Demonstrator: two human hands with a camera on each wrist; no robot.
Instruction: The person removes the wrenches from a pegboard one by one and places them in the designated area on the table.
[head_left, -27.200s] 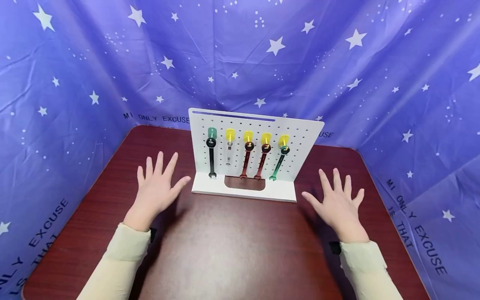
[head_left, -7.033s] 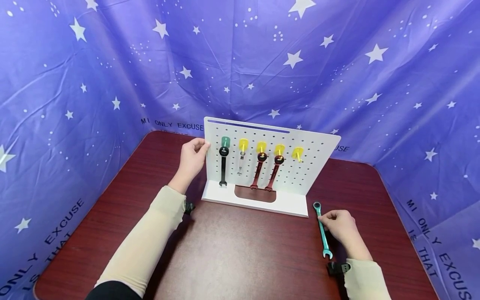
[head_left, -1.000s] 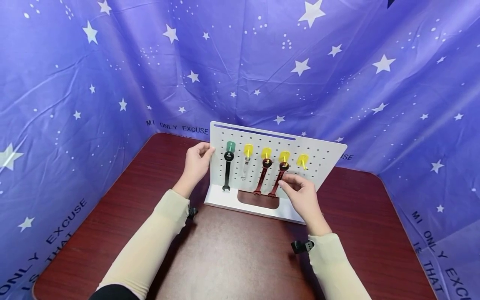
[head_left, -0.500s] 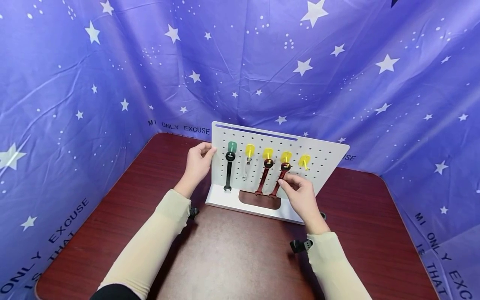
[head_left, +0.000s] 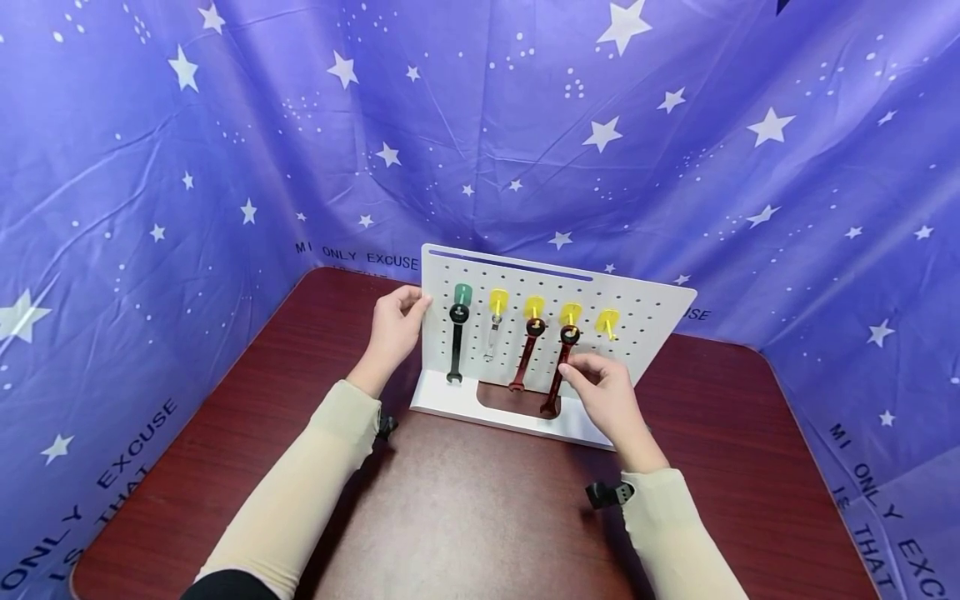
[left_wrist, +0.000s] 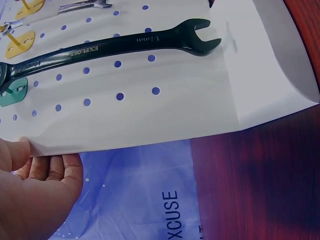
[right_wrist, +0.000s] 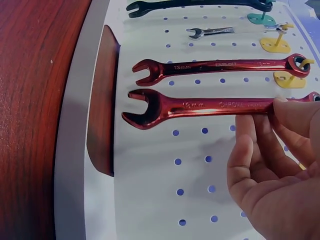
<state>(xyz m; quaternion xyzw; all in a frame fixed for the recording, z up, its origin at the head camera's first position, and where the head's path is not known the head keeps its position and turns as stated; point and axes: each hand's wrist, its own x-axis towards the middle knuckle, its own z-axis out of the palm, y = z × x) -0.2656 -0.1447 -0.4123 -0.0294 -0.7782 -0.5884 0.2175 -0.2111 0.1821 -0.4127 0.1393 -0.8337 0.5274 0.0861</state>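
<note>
My right hand [head_left: 606,396] pinches the shank of a red combination wrench [head_left: 558,385] between thumb and fingers. In the right wrist view this red wrench [right_wrist: 200,106] stands off the board, its ring end still by the yellow hook at upper right. A second red wrench [right_wrist: 220,66] hangs beside it, on its own hook. With thumb in front and fingers behind, my left hand [left_wrist: 45,192] grips the left edge of the white pegboard [left_wrist: 165,117]. Nearest to that hand hangs a black wrench [left_wrist: 115,46] on a green hook [left_wrist: 14,94].
A small silver wrench [head_left: 492,337] hangs between the black and red ones. The rightmost yellow hook [head_left: 608,323] holds nothing. The pegboard's base [head_left: 442,392] rests on a dark red table [head_left: 480,517]. Starry blue curtains [head_left: 480,125] enclose the table on several sides.
Long ago both hands lay spread; a green wrench then moved from the rightmost hook to the table. The right hand has since pinched the red wrench, whose lower end now swings forward and down.
</note>
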